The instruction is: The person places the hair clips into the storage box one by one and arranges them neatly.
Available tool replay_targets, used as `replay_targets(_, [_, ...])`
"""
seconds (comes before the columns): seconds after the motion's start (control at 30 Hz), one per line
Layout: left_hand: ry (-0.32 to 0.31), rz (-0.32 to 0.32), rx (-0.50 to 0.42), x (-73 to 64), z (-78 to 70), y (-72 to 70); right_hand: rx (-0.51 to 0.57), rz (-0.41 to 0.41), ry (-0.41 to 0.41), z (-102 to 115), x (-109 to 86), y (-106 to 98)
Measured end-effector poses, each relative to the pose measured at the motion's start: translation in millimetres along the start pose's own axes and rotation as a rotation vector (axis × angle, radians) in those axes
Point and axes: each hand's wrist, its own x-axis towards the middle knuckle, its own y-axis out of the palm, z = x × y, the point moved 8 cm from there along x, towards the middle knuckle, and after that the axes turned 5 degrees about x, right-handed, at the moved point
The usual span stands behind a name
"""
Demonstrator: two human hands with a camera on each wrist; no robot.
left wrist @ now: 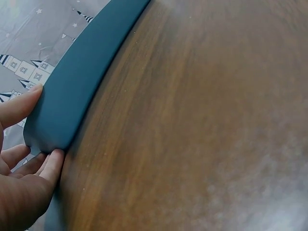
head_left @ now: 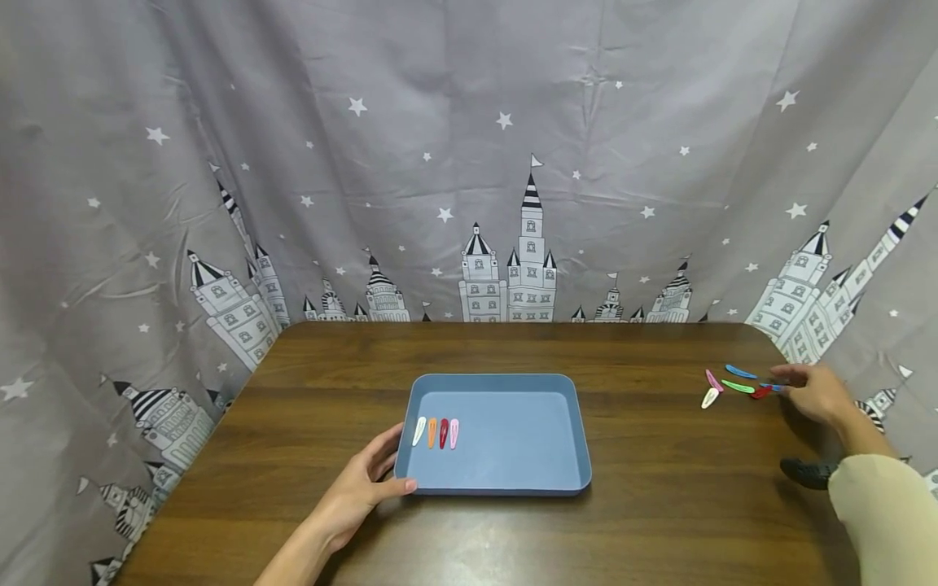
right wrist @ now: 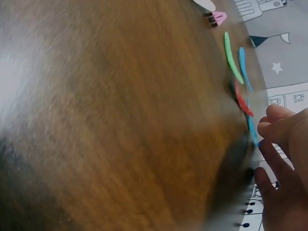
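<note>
A blue-grey tray (head_left: 520, 439) lies on the table, with a white snap hair clip (head_left: 419, 431), an orange one (head_left: 432, 433), a red one (head_left: 444, 434) and a pink one (head_left: 454, 434) side by side at its left. My left hand (head_left: 359, 492) grips its near left corner, thumb at the rim and fingers along the outer side. Far right, my right hand (head_left: 817, 395) reaches down over a loose group of clips. Its fingertips are right at a blue hair clip (right wrist: 252, 131), beside a red clip (right wrist: 242, 102).
Around the right hand also lie a green clip (head_left: 737, 387), another blue clip (head_left: 741, 372), a pink clip (head_left: 713, 380) and a white clip (head_left: 709, 398). A black object (head_left: 806, 472) shows by the right sleeve (head_left: 879, 505). A grey curtain (head_left: 410, 163) hangs behind the wooden table (head_left: 659, 521).
</note>
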Motion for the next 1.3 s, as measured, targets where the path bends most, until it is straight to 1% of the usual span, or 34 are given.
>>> replay_targets(0.13, [-0.014, -0.014, -0.002, 0.1, 1.6, -1.7, -0.003, 0.018, 0.025, -4, -2.6, 5])
replay_targets(0.27, [-0.01, -0.016, 0.004, 0.9, 2.3, -1.5, -0.005, 0.025, 0.051, -9, -3.0, 8])
replay_targets(0.4, [-0.007, -0.017, 0.0, 0.6, 3.1, -1.3, -0.021, 0.024, 0.041, -8, -0.9, 11])
replay_targets(0.6, [-0.005, -0.021, 0.004, 0.6, 3.1, -1.8, -0.008, 0.064, 0.025, 2, 2.5, 11])
replay_targets(0.7, [-0.011, -0.016, -0.002, 0.9, 4.1, -1.2, 0.003, 0.076, 0.018, 3, 3.9, 11])
replay_targets(0.9, [-0.014, -0.011, -0.003, 1.0, 4.3, -0.6, 0.038, 0.105, 0.037, 1, 2.9, 14])
replay_targets(1.13, [-0.019, -0.007, -0.004, 1.7, 6.2, -0.8, 0.079, 0.113, 0.066, 0, 2.0, 7])
replay_targets(1.3, [-0.012, -0.003, -0.007, 2.4, 6.2, -0.3, 0.072, 0.103, 0.046, 7, 4.3, 0])
